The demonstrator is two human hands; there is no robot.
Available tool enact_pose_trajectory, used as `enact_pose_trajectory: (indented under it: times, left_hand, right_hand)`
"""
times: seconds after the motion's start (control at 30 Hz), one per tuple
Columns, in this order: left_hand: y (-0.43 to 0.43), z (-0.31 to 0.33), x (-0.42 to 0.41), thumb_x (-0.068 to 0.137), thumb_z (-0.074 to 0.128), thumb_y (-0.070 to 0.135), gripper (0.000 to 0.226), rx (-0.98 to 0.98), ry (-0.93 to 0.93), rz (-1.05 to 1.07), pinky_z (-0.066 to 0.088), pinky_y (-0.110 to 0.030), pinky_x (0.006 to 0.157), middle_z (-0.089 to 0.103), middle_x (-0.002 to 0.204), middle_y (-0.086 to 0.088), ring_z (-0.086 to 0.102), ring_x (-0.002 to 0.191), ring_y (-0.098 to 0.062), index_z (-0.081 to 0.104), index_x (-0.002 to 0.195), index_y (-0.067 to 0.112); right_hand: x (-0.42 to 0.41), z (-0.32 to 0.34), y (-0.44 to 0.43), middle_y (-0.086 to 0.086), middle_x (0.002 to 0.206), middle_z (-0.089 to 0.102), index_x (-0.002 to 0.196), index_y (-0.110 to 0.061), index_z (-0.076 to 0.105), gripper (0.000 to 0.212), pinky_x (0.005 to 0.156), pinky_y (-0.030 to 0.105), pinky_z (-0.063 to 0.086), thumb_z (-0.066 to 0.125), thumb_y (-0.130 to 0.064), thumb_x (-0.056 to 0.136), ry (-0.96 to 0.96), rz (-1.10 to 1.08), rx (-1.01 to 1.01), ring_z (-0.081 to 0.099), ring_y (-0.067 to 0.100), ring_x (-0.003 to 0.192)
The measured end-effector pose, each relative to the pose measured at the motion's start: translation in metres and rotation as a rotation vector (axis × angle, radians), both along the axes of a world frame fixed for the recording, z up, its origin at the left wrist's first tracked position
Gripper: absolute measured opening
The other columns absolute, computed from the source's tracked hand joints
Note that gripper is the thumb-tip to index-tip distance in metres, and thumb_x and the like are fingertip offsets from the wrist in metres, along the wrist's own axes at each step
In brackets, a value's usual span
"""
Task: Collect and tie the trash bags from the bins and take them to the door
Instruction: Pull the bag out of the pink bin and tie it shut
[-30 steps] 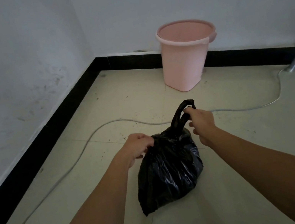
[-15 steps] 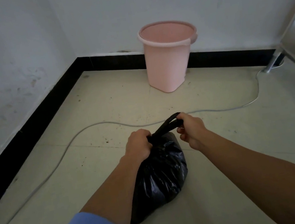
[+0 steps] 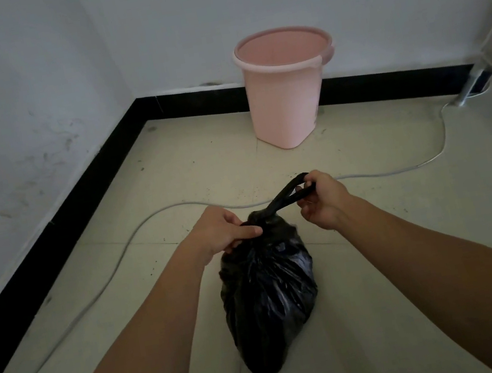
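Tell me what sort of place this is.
Probably a bare corner of an indoor room, perhaps a utility or living space: scuffed white walls with black skirting, a tiled floor, a pink bin and a grey cable lying loose.

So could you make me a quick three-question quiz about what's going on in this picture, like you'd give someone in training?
1. True or false: the pink bin has a black bag lining it.
2. Which hand pulls the bag's twisted end up and away from the neck: A) left hand, B) right hand, C) neither?
3. Fill in: a grey ____ lies across the floor between the trash bag and the bin.

Key
1. False: its inside shows bare pink.
2. B: the left hand pinches the gathered neck.
3. Cable.
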State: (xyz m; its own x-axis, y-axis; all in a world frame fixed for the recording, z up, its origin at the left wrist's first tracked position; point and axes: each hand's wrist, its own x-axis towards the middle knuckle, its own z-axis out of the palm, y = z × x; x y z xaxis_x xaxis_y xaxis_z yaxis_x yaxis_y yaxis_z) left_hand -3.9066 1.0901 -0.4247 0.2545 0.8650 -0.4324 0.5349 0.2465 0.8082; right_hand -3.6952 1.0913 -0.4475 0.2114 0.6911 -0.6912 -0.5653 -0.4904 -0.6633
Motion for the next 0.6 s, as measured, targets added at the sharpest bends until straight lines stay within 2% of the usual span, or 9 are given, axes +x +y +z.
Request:
enact_pose_trajectory:
  times: [0.1, 0.17, 0.23, 0.33, 0.43, 0.53, 0.6]
  left_hand:
    - [0.002, 0.003, 0.001, 0.070, 0.084, 0.018, 0.030, 0.053, -0.043, 0.035, 0.034, -0.016, 0.041, 0.048, 0.036, 0.007, 0.041, 0.033, -0.004, 0.060, 0.056, 0.006]
    - [0.001, 0.000, -0.003, 0.075, 0.079, 0.016, 0.020, 0.004, -0.124, 0.060, 0.036, -0.021, 0.047, 0.052, 0.042, 0.006, 0.044, 0.041, -0.007, 0.067, 0.068, 0.001]
    - [-0.002, -0.008, -0.013, 0.079, 0.076, 0.013, 0.017, -0.050, -0.168, 0.116, 0.037, -0.022, 0.048, 0.054, 0.046, 0.003, 0.044, 0.047, -0.010, 0.067, 0.073, 0.000]
    - [-0.011, -0.026, -0.028, 0.081, 0.074, 0.010, 0.017, -0.114, -0.169, 0.234, 0.038, -0.021, 0.044, 0.054, 0.055, -0.003, 0.043, 0.051, -0.013, 0.065, 0.068, 0.003]
    - [-0.014, -0.036, -0.033, 0.079, 0.076, 0.018, 0.015, -0.116, -0.095, 0.270, 0.037, -0.022, 0.050, 0.058, 0.063, -0.004, 0.047, 0.056, -0.015, 0.070, 0.071, 0.006]
    - [-0.008, -0.038, -0.038, 0.080, 0.074, 0.023, 0.011, -0.191, -0.192, 0.292, 0.040, -0.023, 0.054, 0.067, 0.080, -0.004, 0.054, 0.064, -0.014, 0.072, 0.083, 0.012]
    - [-0.002, -0.046, -0.043, 0.082, 0.072, 0.025, 0.016, -0.203, -0.233, 0.385, 0.043, -0.025, 0.055, 0.068, 0.084, -0.004, 0.059, 0.067, -0.016, 0.068, 0.092, 0.013]
  right_hand:
    - [0.002, 0.001, -0.002, -0.002, 0.067, 0.060, 0.061, -0.018, 0.046, 0.027, 0.045, 0.021, 0.034, 0.051, -0.018, 0.088, -0.003, -0.039, -0.004, 0.049, 0.014, 0.054]
    - [0.007, 0.001, -0.004, -0.002, 0.062, 0.055, 0.063, -0.016, 0.047, 0.026, 0.046, 0.022, 0.034, 0.050, -0.017, 0.088, -0.034, -0.071, -0.014, 0.046, 0.014, 0.052]
    - [0.013, -0.001, -0.006, -0.002, 0.060, 0.051, 0.066, -0.014, 0.050, 0.021, 0.046, 0.021, 0.034, 0.050, -0.015, 0.087, -0.081, -0.105, -0.036, 0.044, 0.014, 0.050]
    - [0.018, -0.008, -0.007, -0.003, 0.056, 0.051, 0.074, -0.013, 0.054, 0.011, 0.043, 0.019, 0.033, 0.050, -0.014, 0.085, -0.151, -0.150, -0.069, 0.044, 0.013, 0.046]
    - [0.014, -0.011, -0.006, -0.002, 0.055, 0.052, 0.073, -0.013, 0.055, 0.011, 0.042, 0.019, 0.033, 0.052, -0.012, 0.083, -0.171, -0.173, -0.046, 0.044, 0.012, 0.045]
    - [0.016, -0.005, -0.002, -0.004, 0.055, 0.050, 0.066, -0.016, 0.051, 0.020, 0.048, 0.022, 0.036, 0.055, -0.016, 0.085, -0.162, -0.107, 0.027, 0.044, 0.012, 0.049]
    - [0.017, 0.001, 0.001, -0.005, 0.052, 0.046, 0.063, -0.019, 0.048, 0.025, 0.054, 0.024, 0.039, 0.057, -0.021, 0.086, -0.194, -0.009, 0.066, 0.045, 0.012, 0.051]
